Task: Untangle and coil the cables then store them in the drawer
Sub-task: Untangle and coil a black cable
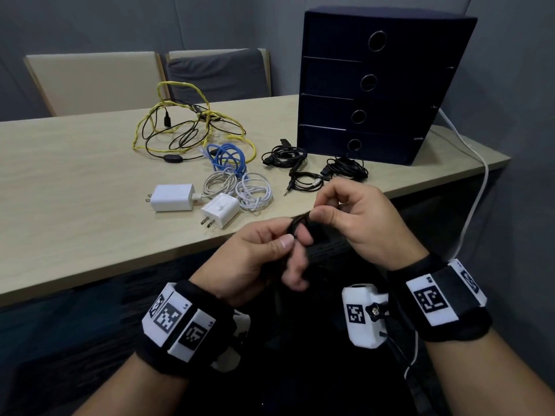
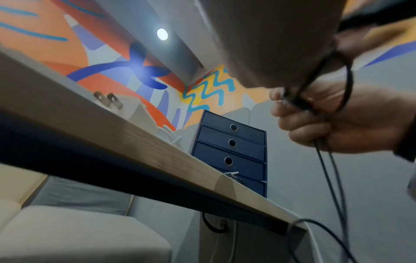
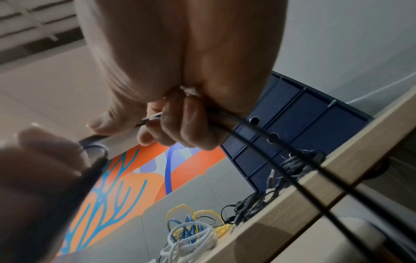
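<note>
Both hands, left (image 1: 264, 253) & right (image 1: 357, 217), are pinching a thin black cable (image 1: 295, 225) below the light wood table (image 1: 75, 181) edge, coiling it. 4-drawer navy box (image 1: 375, 85) closed; yellow/black tangle (image 1: 186, 124) is waiting, other coils unstored.

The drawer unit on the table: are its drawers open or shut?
Shut. All four fronts of the drawer unit sit nearly flush with its frame; none is pulled out.

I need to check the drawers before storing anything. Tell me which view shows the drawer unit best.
The head view: the drawer unit stands on the table with all four fronts visible, apparently closed. The left wrist view shows it smaller, its bottom front cut by the table edge; the right wrist view shows it tilted and partly hidden.
</note>
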Demonstrator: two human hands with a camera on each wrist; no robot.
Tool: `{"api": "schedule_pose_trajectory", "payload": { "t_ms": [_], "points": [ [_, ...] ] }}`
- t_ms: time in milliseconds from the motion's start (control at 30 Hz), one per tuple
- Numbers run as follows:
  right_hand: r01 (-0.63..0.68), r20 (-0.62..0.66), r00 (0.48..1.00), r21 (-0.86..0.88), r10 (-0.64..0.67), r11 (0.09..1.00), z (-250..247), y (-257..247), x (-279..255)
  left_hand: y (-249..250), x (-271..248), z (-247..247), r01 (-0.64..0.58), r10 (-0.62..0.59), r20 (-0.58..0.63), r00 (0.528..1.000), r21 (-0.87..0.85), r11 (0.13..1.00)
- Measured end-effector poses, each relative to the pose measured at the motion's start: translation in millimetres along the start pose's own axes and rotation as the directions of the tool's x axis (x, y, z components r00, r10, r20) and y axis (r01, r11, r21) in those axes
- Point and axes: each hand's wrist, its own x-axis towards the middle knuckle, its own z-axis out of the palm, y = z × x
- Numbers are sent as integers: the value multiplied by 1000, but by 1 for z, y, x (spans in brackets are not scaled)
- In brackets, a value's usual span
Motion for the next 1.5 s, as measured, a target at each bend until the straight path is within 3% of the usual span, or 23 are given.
{"api": "schedule_pose_trajectory", "payload": {
  "t_ms": [133,267,333,467,600,700,767,833,933,1100,1300,1500],
  "points": [
    [-91,36,995,82,88,992,-1,18,-5,8,-5,-6,-138,126,-76,989,-181,974],
    [-274,76,961,383,266,882,6,45,-20,20,-5,-16,-227,197,-115,974,-416,880],
    [-350,127,937,375,326,859,12,53,-30,21,-5,-16,-254,216,-135,967,-444,859],
    [-399,161,915,239,369,885,19,61,-49,21,3,-2,-302,214,-293,932,-300,905],
    [-189,216,953,-119,212,975,34,51,-66,21,17,2,-418,309,-463,831,-152,896],
    [-104,273,950,-174,149,979,42,35,-72,16,25,-3,-424,364,-536,762,12,905],
    [-44,263,960,-195,96,980,38,26,-71,10,27,-7,-376,399,-532,747,156,913],
    [29,187,982,-238,16,971,26,17,-64,6,25,-13,-301,387,-499,775,247,921],
    [89,77,995,-313,-69,946,7,2,-49,3,21,-18,-190,333,-399,854,357,914],
    [171,68,985,-354,-157,919,-2,-21,-26,6,18,-11,-67,171,-246,954,381,922],
    [199,14,978,-355,-208,913,-2,-25,-5,7,11,-2,-31,69,-109,992,318,948],
    [130,-63,987,-253,-151,959,-5,-21,7,9,4,-1,4,-3,-38,999,12,1000]
  ]
}}
